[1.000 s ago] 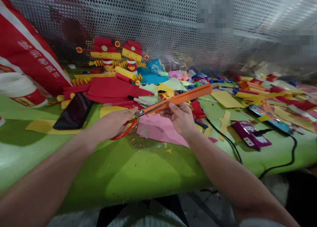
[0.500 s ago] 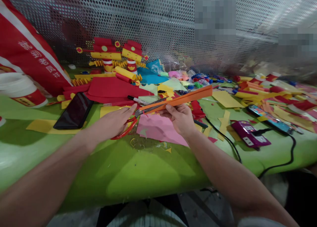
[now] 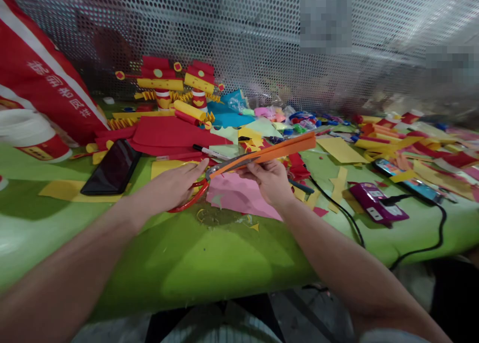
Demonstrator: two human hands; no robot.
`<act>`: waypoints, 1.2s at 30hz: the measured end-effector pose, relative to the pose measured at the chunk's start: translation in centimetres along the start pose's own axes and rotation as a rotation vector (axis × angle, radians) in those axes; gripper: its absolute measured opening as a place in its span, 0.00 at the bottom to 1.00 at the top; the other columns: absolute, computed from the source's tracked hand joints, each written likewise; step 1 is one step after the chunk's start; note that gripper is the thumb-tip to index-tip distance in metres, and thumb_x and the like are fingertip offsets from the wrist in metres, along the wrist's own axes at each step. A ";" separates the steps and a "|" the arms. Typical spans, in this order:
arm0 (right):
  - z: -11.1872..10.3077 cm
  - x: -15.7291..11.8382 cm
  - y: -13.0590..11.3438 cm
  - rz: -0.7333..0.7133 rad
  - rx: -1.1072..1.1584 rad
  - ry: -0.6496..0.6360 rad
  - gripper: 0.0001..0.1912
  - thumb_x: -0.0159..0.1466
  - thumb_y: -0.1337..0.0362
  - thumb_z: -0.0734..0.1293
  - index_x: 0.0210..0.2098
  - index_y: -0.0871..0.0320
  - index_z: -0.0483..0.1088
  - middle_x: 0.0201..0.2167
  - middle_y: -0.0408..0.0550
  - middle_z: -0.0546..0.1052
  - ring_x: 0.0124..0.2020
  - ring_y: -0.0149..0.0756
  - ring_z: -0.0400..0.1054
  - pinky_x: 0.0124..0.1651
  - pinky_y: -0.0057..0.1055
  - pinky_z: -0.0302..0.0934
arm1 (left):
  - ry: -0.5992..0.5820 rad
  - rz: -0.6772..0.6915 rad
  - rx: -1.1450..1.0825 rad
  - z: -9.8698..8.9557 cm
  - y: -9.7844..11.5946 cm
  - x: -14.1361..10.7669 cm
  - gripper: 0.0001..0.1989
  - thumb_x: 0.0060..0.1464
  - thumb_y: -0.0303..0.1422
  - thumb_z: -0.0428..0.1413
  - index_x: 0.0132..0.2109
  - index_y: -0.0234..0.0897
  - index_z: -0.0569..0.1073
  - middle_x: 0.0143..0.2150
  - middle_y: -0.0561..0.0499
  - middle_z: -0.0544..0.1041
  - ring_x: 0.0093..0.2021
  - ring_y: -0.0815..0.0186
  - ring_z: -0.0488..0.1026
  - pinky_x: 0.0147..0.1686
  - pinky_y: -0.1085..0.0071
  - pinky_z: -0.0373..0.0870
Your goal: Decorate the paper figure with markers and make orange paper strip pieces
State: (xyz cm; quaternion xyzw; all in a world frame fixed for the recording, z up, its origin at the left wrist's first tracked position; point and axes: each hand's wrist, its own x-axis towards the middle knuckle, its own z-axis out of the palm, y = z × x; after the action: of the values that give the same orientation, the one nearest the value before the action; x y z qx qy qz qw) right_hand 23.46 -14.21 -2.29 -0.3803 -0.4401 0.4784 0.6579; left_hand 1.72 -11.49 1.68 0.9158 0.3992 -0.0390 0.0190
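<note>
Red-handled scissors [image 3: 194, 198] are in my left hand [image 3: 175, 184], whose fingers are wrapped round the handles. Their metal blades point to the right and lie along an orange paper strip [image 3: 288, 148]. My right hand [image 3: 270, 179] pinches that strip between thumb and fingers near its middle, and its far end sticks out to the upper right. Part of the blades is hidden by the paper. Beneath both hands a pink sheet [image 3: 239, 195] lies on the green table [image 3: 209, 263], with small yellow scraps beside it.
On the left are a black phone [image 3: 111, 168] and a white cup [image 3: 35, 133]. Red sheets [image 3: 168, 133] and paper figures [image 3: 160, 81] stand farther back. To the right, a purple power socket [image 3: 377, 203] trails a black cable.
The orange strip has shifted slightly left and down with my right hand. The scissor blades look closer together. My left hand has hardly moved.
</note>
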 end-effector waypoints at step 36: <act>0.1 -0.3 0.4 -0.002 -0.006 -0.044 0.11 0.45 0.56 0.75 0.24 0.54 0.75 0.21 0.40 0.76 0.23 0.31 0.72 0.32 0.34 0.73 | 0.009 0.076 -0.102 0.8 -0.5 0.2 0.28 0.57 0.28 0.43 0.65 0.32 0.52 0.54 0.40 0.72 0.51 0.58 0.70 0.47 0.66 0.66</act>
State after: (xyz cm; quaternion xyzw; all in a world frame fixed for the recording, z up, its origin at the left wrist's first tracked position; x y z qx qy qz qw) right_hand 23.21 -14.35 -2.70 -0.3712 -0.4561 0.4846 0.6476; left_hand 1.46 -11.06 0.81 0.9283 0.3659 -0.0136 0.0652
